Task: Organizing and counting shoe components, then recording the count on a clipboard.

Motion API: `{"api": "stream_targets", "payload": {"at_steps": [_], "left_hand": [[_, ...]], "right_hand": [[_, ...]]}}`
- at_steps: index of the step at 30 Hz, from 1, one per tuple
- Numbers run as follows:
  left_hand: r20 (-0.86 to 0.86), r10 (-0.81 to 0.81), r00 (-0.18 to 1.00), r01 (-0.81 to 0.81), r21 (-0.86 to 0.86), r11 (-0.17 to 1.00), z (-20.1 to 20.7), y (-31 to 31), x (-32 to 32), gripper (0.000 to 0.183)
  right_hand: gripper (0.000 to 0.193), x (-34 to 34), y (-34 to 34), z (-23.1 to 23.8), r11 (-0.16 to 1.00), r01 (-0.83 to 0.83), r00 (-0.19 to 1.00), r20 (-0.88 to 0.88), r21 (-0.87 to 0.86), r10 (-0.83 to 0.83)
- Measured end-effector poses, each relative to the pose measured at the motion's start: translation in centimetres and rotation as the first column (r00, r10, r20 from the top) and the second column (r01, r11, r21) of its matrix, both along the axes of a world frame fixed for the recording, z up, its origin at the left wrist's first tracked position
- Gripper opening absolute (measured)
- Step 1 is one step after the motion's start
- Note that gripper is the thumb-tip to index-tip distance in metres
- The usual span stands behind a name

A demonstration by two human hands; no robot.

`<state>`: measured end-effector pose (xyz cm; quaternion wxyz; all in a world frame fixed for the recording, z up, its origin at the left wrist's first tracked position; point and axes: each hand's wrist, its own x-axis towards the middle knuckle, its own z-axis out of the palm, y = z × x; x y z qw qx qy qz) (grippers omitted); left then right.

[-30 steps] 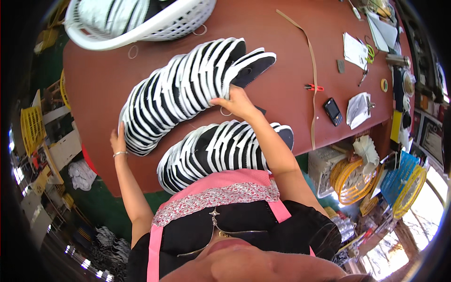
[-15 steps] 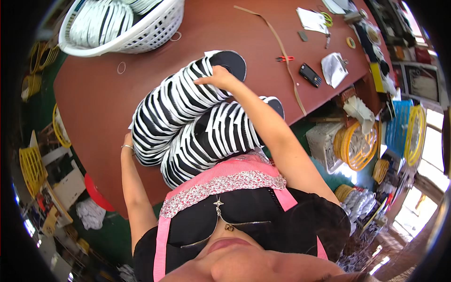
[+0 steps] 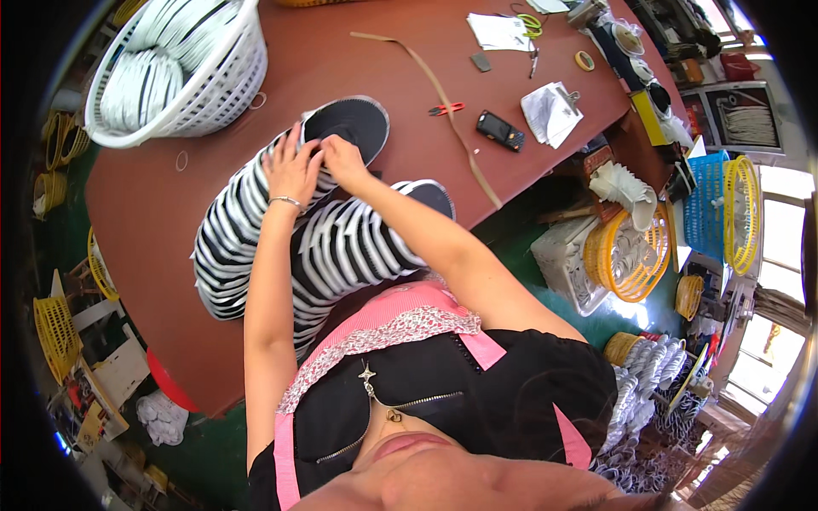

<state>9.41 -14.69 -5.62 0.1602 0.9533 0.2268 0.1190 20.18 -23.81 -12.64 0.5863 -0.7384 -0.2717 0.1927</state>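
Two long curved rows of black, round-ended flat pieces with white edging lie side by side on the table. My left hand [image 3: 291, 177] rests with fingers spread on the far end of the left row [image 3: 228, 223]. Close beside it, my right hand [image 3: 344, 164] has its fingers bent and pressed together at the edge of the end pieces; its fingertips are partly hidden. The row's end piece [image 3: 351, 126] shows a dark face with a pale stitched rim. Nearer my body lies the second row [image 3: 358, 243], partly covered by my right forearm.
A white basket [image 3: 226, 94] holding more such pieces stands at the far left of the red-brown table [image 3: 136, 213]. Toward the right lie a tape strip [image 3: 439, 85], red snips [image 3: 446, 109], a black handheld device [image 3: 500, 130] and a clipboard with papers [image 3: 550, 113].
My left hand has moved from the near left end of the row to its far end, next to my right hand. The whole view has shifted, so the table things appear further left.
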Motion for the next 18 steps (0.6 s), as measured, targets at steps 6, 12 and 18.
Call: {"api": "stream_targets", "payload": {"at_steps": [6,12,18], "left_hand": [[0.003,0.145,0.989,-0.143,0.172,0.975,-2.5,-1.4,0.6,0.021],[-0.014,0.218,0.976,-0.211,0.198,0.957,-1.1,-2.9,1.5,0.020],[-0.065,0.280,0.958,-0.258,0.232,0.938,-1.3,-3.4,2.4,0.023]], "right_hand": [[0.072,2.1,-0.9,1.6,0.848,-0.103,0.952,0.195,-0.521,0.236],[0.032,6.3,-2.9,-3.9,0.950,-0.222,0.975,-0.080,-0.218,0.209],[0.023,11.3,-7.1,-6.0,0.976,-0.170,0.736,-0.677,-0.138,0.033]]}}
